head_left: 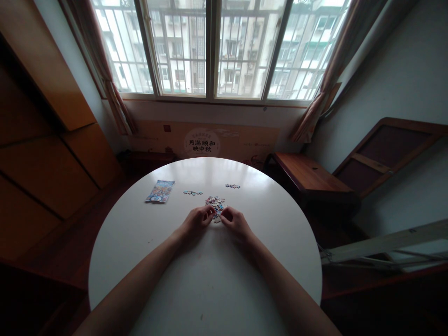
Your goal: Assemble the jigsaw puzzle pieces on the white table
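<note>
A loose heap of small jigsaw pieces [215, 202] lies around the middle of the white round table [210, 289]. My left hand [199, 218] is at the heap's left edge, its fingers curled and the thumb and fingertips brought together. Across from it, my right hand [237, 221] is closed in a pinch at the right edge of the heap. Whatever is between the fingertips of either hand is too small to make out. Just beyond the heap lie a strip of pieces [192, 192] on the left and another strip [233, 186] on the right.
A colourful picture sheet [160, 191] lies on the table's left side. Wooden cabinets [49, 154] stand at the left. Beyond the table are a barred window [210, 51] and a printed banner [227, 140]. A low wooden bench [308, 170] stands at the right.
</note>
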### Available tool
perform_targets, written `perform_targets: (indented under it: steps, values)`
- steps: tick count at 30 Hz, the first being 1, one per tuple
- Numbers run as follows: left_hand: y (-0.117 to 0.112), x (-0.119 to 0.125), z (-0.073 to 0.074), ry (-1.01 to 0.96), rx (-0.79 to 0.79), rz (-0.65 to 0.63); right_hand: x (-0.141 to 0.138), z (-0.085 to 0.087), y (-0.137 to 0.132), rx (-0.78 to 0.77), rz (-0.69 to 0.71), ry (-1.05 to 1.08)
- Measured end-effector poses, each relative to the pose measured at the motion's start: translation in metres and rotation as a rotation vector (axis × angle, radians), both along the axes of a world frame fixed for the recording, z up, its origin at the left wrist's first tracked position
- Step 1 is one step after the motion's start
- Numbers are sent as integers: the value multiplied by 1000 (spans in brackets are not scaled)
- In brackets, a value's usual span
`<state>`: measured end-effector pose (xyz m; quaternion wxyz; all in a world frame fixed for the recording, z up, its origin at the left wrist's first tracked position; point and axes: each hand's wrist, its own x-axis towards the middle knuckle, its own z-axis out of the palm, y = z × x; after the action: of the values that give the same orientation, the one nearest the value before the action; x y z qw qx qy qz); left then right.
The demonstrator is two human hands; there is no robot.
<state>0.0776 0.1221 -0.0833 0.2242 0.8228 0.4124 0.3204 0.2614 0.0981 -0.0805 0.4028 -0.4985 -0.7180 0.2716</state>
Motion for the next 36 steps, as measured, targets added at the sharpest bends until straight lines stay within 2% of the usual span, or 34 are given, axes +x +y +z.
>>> perform_targets:
  steps: [36]
  values:
    - [3, 0, -4, 24, 45, 4, -1, -1, 0, -22, -21, 7]
